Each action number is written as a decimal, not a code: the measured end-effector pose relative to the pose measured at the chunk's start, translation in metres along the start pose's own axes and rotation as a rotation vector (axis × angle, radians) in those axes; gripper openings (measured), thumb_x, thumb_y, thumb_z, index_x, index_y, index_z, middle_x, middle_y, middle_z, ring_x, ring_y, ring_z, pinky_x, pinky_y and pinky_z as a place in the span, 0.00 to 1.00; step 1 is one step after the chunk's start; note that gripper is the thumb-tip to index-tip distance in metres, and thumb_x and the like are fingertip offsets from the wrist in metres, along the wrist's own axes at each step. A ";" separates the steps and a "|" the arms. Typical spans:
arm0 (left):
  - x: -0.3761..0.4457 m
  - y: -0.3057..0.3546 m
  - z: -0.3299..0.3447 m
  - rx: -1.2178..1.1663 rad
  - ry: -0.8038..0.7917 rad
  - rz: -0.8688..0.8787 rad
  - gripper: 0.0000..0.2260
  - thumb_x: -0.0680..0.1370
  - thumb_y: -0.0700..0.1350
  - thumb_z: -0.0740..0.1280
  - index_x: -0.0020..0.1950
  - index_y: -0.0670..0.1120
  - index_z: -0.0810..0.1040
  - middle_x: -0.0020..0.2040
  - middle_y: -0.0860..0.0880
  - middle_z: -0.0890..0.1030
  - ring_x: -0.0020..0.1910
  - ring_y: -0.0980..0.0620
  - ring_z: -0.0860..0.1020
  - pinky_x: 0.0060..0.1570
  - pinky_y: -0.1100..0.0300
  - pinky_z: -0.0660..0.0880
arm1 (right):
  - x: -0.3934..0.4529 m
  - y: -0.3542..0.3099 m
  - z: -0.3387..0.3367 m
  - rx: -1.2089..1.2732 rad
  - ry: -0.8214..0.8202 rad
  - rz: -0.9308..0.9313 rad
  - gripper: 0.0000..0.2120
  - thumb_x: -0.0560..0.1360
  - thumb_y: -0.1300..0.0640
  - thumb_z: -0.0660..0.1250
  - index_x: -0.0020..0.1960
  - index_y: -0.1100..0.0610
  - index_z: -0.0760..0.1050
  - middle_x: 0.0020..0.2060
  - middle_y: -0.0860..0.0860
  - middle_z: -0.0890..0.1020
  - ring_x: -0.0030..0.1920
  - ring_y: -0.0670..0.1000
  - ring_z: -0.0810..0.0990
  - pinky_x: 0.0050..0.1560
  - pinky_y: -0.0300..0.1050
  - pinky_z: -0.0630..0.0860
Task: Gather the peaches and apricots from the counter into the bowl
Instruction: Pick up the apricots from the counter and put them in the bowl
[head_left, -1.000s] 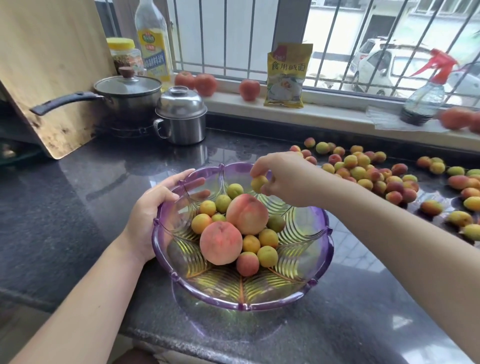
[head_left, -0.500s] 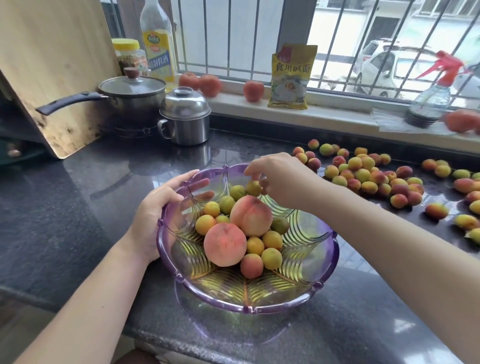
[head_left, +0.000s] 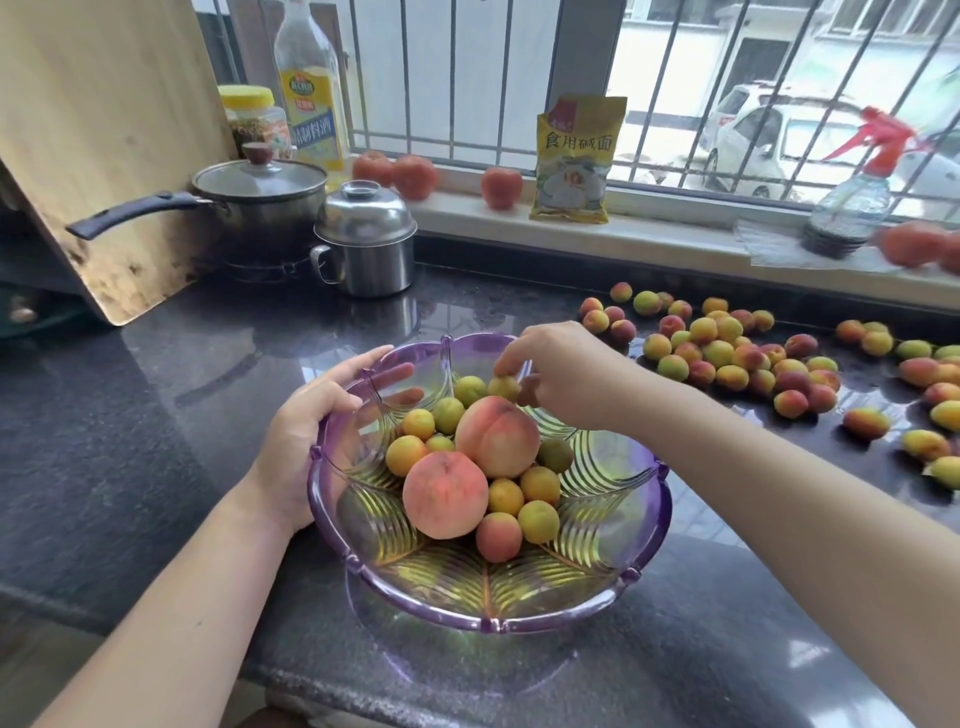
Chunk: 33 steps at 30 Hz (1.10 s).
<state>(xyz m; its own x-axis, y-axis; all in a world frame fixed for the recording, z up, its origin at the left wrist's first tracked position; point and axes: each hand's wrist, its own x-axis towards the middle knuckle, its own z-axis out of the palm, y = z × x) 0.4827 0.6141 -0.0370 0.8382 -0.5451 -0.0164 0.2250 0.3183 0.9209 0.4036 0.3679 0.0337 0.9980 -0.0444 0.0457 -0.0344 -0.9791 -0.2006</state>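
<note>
A clear purple bowl (head_left: 597, 582) stands on the dark counter and holds two big peaches (head_left: 497, 436) and several small apricots. My left hand (head_left: 311, 426) grips the bowl's left rim, fingers inside the wall. Over the bowl's far side, my right hand (head_left: 561, 374) pinches a small yellow-green apricot (head_left: 503, 387) with its fingertips, just above the fruit pile. Several loose apricots (head_left: 717, 353) lie scattered on the counter to the right of the bowl.
A lidded saucepan (head_left: 260, 202) and a steel lidded pot (head_left: 366, 239) stand at the back left beside a leaning wooden board (head_left: 104, 130). On the windowsill are tomatoes (head_left: 501, 187), a yellow packet (head_left: 574, 156) and a spray bottle (head_left: 852, 208).
My right hand has lowered the small apricot from above the bowl's far rim down toward the fruit inside. My left hand has kept its hold on the rim.
</note>
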 end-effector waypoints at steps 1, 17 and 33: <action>0.000 0.000 0.001 -0.003 0.005 0.001 0.26 0.76 0.41 0.58 0.74 0.41 0.76 0.69 0.39 0.82 0.68 0.37 0.81 0.64 0.43 0.82 | -0.002 -0.001 -0.002 0.017 -0.012 0.003 0.21 0.77 0.67 0.68 0.67 0.52 0.79 0.61 0.51 0.80 0.55 0.51 0.80 0.55 0.47 0.81; -0.001 0.000 0.003 -0.045 0.038 -0.015 0.23 0.81 0.36 0.53 0.74 0.41 0.76 0.69 0.39 0.82 0.68 0.36 0.81 0.66 0.39 0.78 | 0.003 0.109 -0.015 -0.023 0.355 0.474 0.12 0.80 0.62 0.63 0.56 0.51 0.82 0.51 0.56 0.83 0.40 0.53 0.78 0.35 0.42 0.73; 0.003 0.000 0.001 -0.058 0.007 -0.019 0.29 0.72 0.41 0.59 0.73 0.40 0.77 0.69 0.38 0.82 0.68 0.35 0.81 0.68 0.37 0.76 | 0.054 0.130 0.030 -0.710 0.203 0.097 0.21 0.73 0.59 0.74 0.65 0.52 0.77 0.58 0.57 0.74 0.57 0.60 0.74 0.54 0.55 0.74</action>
<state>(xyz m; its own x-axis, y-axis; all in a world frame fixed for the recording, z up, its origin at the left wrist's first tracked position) 0.4844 0.6118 -0.0365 0.8370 -0.5459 -0.0372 0.2696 0.3524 0.8962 0.4541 0.2439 -0.0191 0.9616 -0.1052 0.2534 -0.2164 -0.8587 0.4645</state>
